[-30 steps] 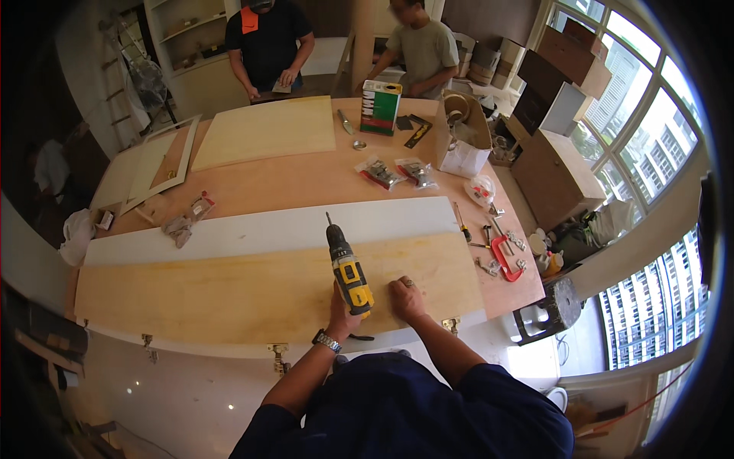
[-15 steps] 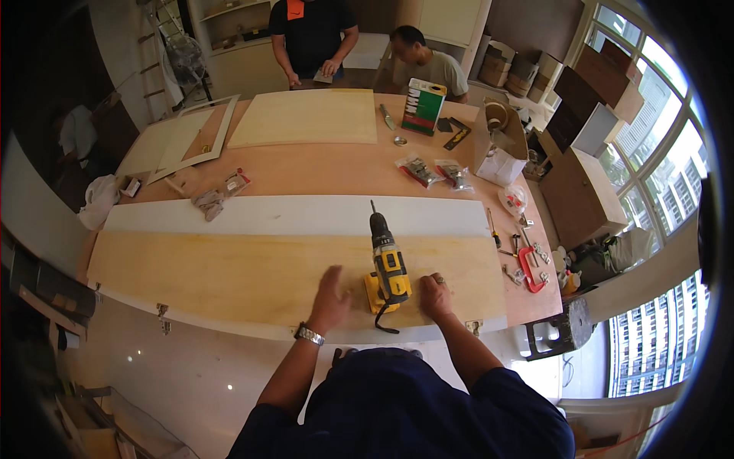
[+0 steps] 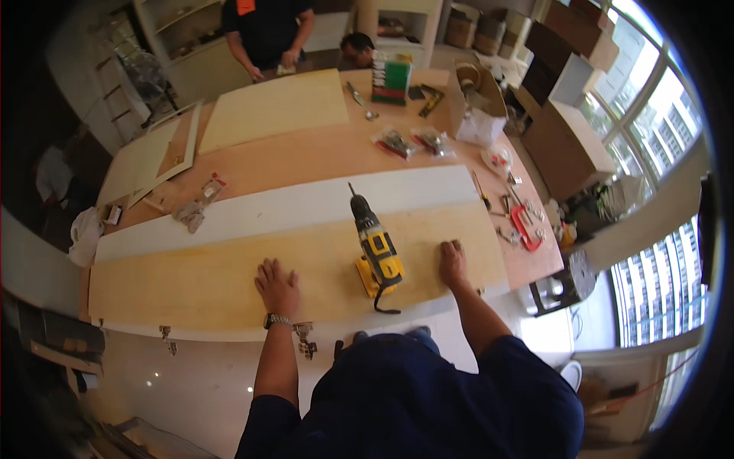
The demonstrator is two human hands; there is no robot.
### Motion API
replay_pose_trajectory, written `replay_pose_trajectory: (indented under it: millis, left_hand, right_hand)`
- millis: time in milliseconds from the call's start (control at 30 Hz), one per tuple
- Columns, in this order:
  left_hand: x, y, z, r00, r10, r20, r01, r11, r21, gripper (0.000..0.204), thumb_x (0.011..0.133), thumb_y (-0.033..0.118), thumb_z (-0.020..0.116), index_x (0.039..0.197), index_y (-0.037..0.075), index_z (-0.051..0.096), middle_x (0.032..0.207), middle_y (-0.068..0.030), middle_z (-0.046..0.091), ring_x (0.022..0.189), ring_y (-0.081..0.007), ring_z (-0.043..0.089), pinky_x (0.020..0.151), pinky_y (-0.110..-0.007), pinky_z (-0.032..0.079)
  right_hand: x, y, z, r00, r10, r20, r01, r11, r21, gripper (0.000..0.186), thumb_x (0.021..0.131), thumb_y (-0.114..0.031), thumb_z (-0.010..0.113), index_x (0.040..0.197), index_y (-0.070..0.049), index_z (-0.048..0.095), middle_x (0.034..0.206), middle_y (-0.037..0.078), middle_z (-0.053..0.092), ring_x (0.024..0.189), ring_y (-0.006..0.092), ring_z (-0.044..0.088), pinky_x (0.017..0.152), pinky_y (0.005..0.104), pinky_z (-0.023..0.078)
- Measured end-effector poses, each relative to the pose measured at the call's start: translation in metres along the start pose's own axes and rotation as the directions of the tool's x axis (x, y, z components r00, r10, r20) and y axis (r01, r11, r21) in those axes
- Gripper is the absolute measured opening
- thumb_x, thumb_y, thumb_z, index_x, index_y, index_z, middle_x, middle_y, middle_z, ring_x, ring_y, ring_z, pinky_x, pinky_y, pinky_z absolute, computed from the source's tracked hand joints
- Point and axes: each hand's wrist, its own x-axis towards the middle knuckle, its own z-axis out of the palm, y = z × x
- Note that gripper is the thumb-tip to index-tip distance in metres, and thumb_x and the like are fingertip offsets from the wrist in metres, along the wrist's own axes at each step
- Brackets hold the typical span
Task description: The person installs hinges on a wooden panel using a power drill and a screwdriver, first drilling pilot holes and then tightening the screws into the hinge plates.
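The drill [image 3: 378, 249] stands toward the near edge of the wooden panel [image 3: 206, 279], between the flat, spread left hand [image 3: 277, 288] and the curled right hand [image 3: 453, 264], grip indeterminable. Likely heavy, rigid; grasp pistol-style.

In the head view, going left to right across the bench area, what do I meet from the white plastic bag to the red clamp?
White plastic bag → small plastic packet with red on it → left hand → yellow-and-black drill → right hand → red clamp.
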Motion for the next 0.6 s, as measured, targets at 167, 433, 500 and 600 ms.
replay_pose_trajectory:
  millis: [167,433,500,600]
  left_hand:
    - [-0.0009,0.0043,-0.0046,1.0,-0.011,0.013,0.011,1.0,0.019,0.06,0.09,0.042,0.054,0.136,0.006,0.043,0.148,-0.0154,0.033,0.137,-0.0342,0.028,0.111,-0.053,0.021]
    - [0.0003,0.0025,-0.002,0.999,-0.013,-0.033,0.013,1.0,0.015,0.057,0.09,0.041,0.054,0.134,0.007,0.046,0.147,-0.0132,0.037,0.138,-0.0332,0.029,0.111,-0.053,0.022]
    - [0.0008,0.0018,-0.0014,0.999,-0.018,-0.034,0.018,1.0,0.011,0.056,0.09,0.041,0.055,0.133,0.006,0.047,0.146,-0.0131,0.038,0.137,-0.0331,0.03,0.111,-0.052,0.023]
    - [0.0004,0.0008,-0.0018,0.999,-0.027,-0.028,0.027,1.0,-0.008,0.055,0.091,0.04,0.055,0.133,0.006,0.048,0.147,-0.0132,0.038,0.137,-0.0328,0.031,0.111,-0.052,0.023]
  right_hand:
    - [-0.0024,-0.0029,0.002,0.998,0.055,-0.029,-0.054,0.997,0.051,0.008,0.089,-0.006,0.05,0.091,-0.004,0.058,0.092,0.02,0.057,0.089,0.0407,0.054,0.077,0.0482,0.045]
    - [0.003,-0.0061,-0.0017,0.994,0.108,-0.002,-0.108,0.992,0.07,0.009,0.089,-0.007,0.049,0.091,-0.005,0.058,0.094,0.019,0.058,0.092,0.0408,0.055,0.078,0.0479,0.045]
    - [0.0032,-0.0043,0.0009,0.996,0.091,-0.002,-0.091,0.995,0.035,0.009,0.089,-0.007,0.049,0.091,-0.005,0.058,0.093,0.02,0.058,0.089,0.041,0.056,0.077,0.0481,0.045]
    - [0.0039,-0.0041,0.0046,0.996,0.073,-0.059,-0.07,0.997,0.044,0.008,0.09,-0.008,0.053,0.09,-0.005,0.06,0.091,0.019,0.057,0.086,0.0408,0.056,0.074,0.0482,0.045]
